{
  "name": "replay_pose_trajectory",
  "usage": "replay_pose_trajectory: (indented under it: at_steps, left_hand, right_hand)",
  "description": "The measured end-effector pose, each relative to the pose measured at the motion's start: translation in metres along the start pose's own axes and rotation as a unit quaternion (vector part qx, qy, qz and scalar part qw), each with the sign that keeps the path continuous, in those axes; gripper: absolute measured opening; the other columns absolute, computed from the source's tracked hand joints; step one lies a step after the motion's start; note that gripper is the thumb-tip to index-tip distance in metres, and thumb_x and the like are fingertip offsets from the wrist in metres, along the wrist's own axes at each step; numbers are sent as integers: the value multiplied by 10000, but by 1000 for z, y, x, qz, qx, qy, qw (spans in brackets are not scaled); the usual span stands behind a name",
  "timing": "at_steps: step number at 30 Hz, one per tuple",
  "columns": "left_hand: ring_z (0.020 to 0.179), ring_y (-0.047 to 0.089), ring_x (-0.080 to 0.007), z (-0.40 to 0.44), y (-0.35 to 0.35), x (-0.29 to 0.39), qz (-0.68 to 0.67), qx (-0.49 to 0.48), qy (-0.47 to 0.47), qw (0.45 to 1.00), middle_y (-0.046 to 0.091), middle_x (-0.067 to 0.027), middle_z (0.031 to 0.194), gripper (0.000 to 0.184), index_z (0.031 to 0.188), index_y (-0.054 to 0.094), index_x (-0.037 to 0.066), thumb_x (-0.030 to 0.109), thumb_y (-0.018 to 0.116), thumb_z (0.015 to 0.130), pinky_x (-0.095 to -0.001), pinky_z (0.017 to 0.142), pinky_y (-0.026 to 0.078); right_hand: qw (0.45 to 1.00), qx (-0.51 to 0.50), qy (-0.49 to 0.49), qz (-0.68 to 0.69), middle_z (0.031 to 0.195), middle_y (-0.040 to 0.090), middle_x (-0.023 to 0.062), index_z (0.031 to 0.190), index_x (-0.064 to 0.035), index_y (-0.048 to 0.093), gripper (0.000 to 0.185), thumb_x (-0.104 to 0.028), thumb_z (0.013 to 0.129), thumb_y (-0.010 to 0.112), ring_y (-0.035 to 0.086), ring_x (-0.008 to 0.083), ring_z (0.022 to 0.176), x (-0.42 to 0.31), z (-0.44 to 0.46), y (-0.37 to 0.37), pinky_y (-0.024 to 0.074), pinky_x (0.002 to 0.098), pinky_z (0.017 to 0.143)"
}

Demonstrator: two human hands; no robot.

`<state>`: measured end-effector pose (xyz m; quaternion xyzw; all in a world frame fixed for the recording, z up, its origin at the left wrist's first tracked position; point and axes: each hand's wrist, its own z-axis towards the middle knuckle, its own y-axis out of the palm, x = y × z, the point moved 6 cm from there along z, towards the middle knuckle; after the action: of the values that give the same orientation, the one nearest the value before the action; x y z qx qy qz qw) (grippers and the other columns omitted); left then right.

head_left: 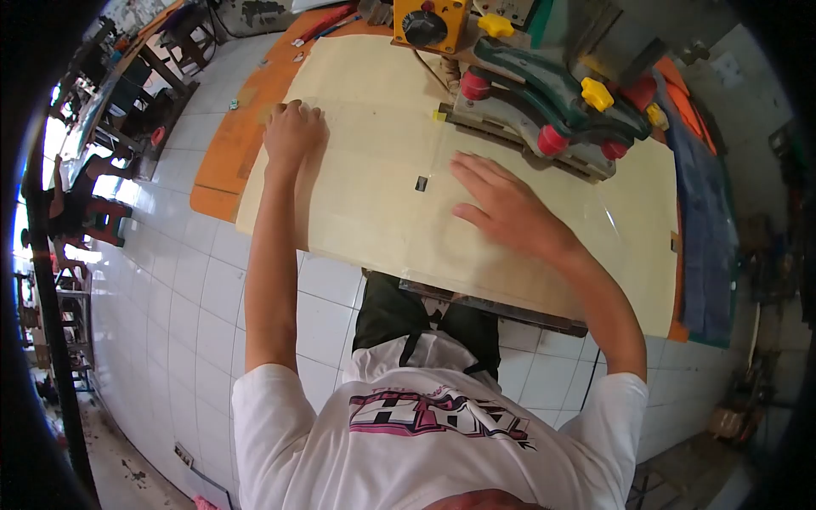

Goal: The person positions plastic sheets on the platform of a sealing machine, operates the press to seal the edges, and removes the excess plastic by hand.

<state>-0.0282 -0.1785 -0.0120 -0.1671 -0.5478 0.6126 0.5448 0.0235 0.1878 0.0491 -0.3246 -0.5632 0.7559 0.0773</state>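
Observation:
A large pale-yellow sheet [365, 212] lies over the work table, with a small dark rectangular mark [422, 184] near its middle. My left hand [295, 134] rests at the sheet's left side, fingers curled down and tips hidden. On the right, my right hand [501, 204] is spread palm down, on or just above the sheet, thumb apart and nothing held. Just beyond it stands a green clamping machine [552, 89] with yellow star knobs and red round knobs. Its long metal bar [527, 144] sits over the sheet.
An orange board [223, 183] shows under the sheet at the left. At the back is a yellow box with a black dial [422, 28]. Blue cloth [710, 255] hangs at the right edge. Another person [72, 200] is at the far left, near a red stool [109, 223].

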Motion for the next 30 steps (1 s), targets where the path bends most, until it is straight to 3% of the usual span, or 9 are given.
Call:
replay_pose_trajectory:
  at_steps: [3,5,8,12,18,21,23,27,30]
  left_hand:
    - [1296,496,-421,-1,-16,13,60,-48,-31,997,538,-207,1402,523,1310,608,55,394,663,915,-497,1021,465]
    - [1277,512,-429,3,-4,5,55,-102,-5,993,533,-217,1395,523,1272,618,53,418,694,904,-500,1002,478]
    - [1246,541,-424,12,3,-5,37,-94,10,995,555,-219,1364,567,1243,611,16,421,749,872,-491,972,498]
    - [1159,608,-406,23,1,-11,22,-73,10,997,631,-225,1250,573,1198,627,-23,395,793,842,-461,945,518]
    - [1105,670,-385,37,11,-15,-28,-152,-1,988,691,-272,1151,578,1263,628,-26,333,783,837,-430,918,536]
    - [1012,697,-360,40,17,-13,-70,-165,5,984,713,-224,1040,444,1183,633,-32,235,733,843,-428,872,545]
    - [877,695,-276,42,7,-7,-178,-108,-4,978,700,-176,919,307,986,619,-41,184,672,785,-399,803,535]
    - [776,673,-207,29,-33,15,-245,-133,-37,960,673,-144,877,295,974,596,-23,187,699,796,-359,737,532]
    - [765,661,-146,-2,-76,46,-254,-47,53,965,644,-65,810,217,1028,579,-6,89,706,880,-282,679,531]
  right_hand:
    - [999,21,-34,-27,1504,479,187,1420,10,504,565,-318,976,626,433,344,1401,10,31,33,350,427,1162]
    - [994,62,-59,-63,1455,529,177,1374,12,543,549,-349,967,614,529,338,1268,11,41,43,420,455,1075]
    - [995,51,-28,-78,1451,540,158,1335,10,590,516,-351,968,614,558,327,1188,12,48,44,435,464,1032]
    - [995,81,-28,-42,1438,557,152,1295,13,626,497,-363,971,613,557,340,1168,26,59,47,435,466,1028]
    - [987,159,-16,-20,1410,571,198,1268,35,636,482,-345,972,622,552,374,1167,37,60,51,435,473,1027]
    - [987,160,-14,-9,1397,575,212,1249,44,642,448,-311,975,622,550,384,1168,40,60,53,436,474,1030]
    - [980,198,-20,34,1362,594,210,1211,53,652,374,-220,958,620,550,385,1156,49,60,53,446,458,1024]
    - [975,216,-35,36,1321,614,176,1189,40,651,324,-128,913,617,563,362,1108,54,59,55,464,437,1001]
    - [981,191,-28,-1,1326,615,156,1216,22,634,330,-40,893,597,566,355,1079,43,58,50,464,445,984]
